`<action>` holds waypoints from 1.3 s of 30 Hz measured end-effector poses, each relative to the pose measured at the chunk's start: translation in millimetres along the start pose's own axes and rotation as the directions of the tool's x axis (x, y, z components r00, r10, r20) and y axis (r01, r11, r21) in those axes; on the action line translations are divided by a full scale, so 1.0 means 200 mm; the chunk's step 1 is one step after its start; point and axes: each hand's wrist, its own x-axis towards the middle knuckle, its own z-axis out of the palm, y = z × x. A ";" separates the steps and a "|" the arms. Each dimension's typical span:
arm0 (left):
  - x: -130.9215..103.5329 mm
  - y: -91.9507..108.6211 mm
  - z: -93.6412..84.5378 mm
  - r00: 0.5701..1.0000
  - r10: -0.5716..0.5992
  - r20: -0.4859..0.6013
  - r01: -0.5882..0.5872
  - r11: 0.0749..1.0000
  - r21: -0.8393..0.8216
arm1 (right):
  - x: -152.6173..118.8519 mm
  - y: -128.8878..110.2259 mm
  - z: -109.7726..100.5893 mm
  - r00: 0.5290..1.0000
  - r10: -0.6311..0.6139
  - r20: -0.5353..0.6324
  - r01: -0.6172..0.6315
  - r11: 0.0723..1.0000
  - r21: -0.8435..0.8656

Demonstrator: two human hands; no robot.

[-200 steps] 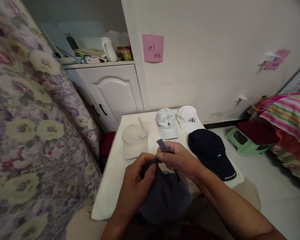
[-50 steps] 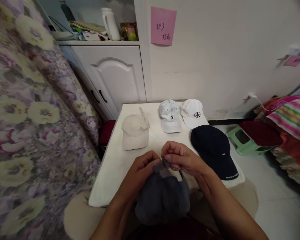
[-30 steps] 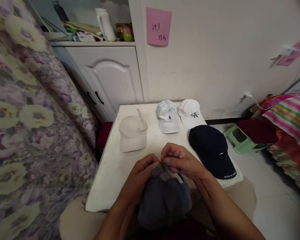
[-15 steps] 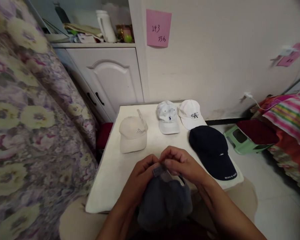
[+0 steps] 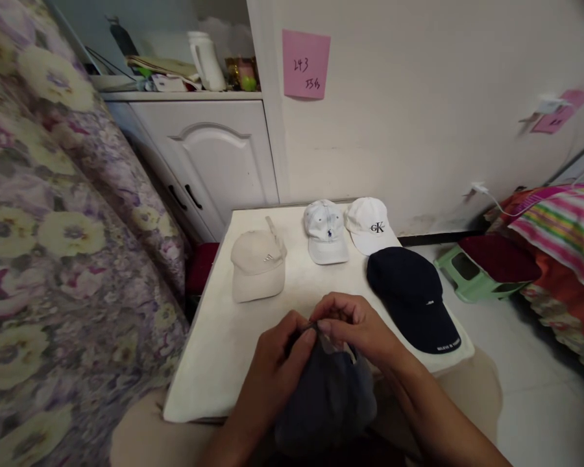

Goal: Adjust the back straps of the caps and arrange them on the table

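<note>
Low at the near edge of the table, a dark grey-blue baseball cap (image 5: 326, 402) is held between both hands, its back strap opening turned upward. My left hand (image 5: 285, 353) pinches the strap end from the left, thumb on top. From the right, my right hand (image 5: 353, 321) pinches the strap area with thumb and fingers, close to the left fingertips. The strap's fastening is mostly hidden by the fingers. Right of my hands lies a navy cap (image 5: 409, 292); to the upper left sits a beige cap (image 5: 257, 263) with its strap sticking up.
A pale blue cap (image 5: 325, 227) and a white cap (image 5: 370, 224) sit at the back of the white-topped table (image 5: 219, 363). A floral curtain (image 5: 78, 259) hangs at the left, a cabinet (image 5: 214, 155) stands behind, and a green stool (image 5: 467, 272) is at the right.
My left thumb has shifted up over the strap end, which stood visible before. Both hands stay on the dark cap, and the view has tilted slightly upward.
</note>
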 end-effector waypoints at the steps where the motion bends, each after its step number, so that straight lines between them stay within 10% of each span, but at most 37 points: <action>1: 0.00 0.00 0.00 1.000 -0.016 -0.005 0.016 1.000 -0.020 | -0.01 -0.01 0.00 1.000 0.008 0.010 -0.008 0.999 -0.032; 23: -0.04 0.03 -0.05 0.998 -0.029 0.060 0.036 0.994 -0.106 | -0.07 -0.10 0.04 0.905 -0.408 0.124 0.394 0.690 -0.607; 39: -0.02 0.03 -0.03 0.998 -0.021 0.058 0.027 0.994 -0.109 | -0.08 -0.07 0.04 0.967 -0.256 0.002 0.232 0.871 -0.432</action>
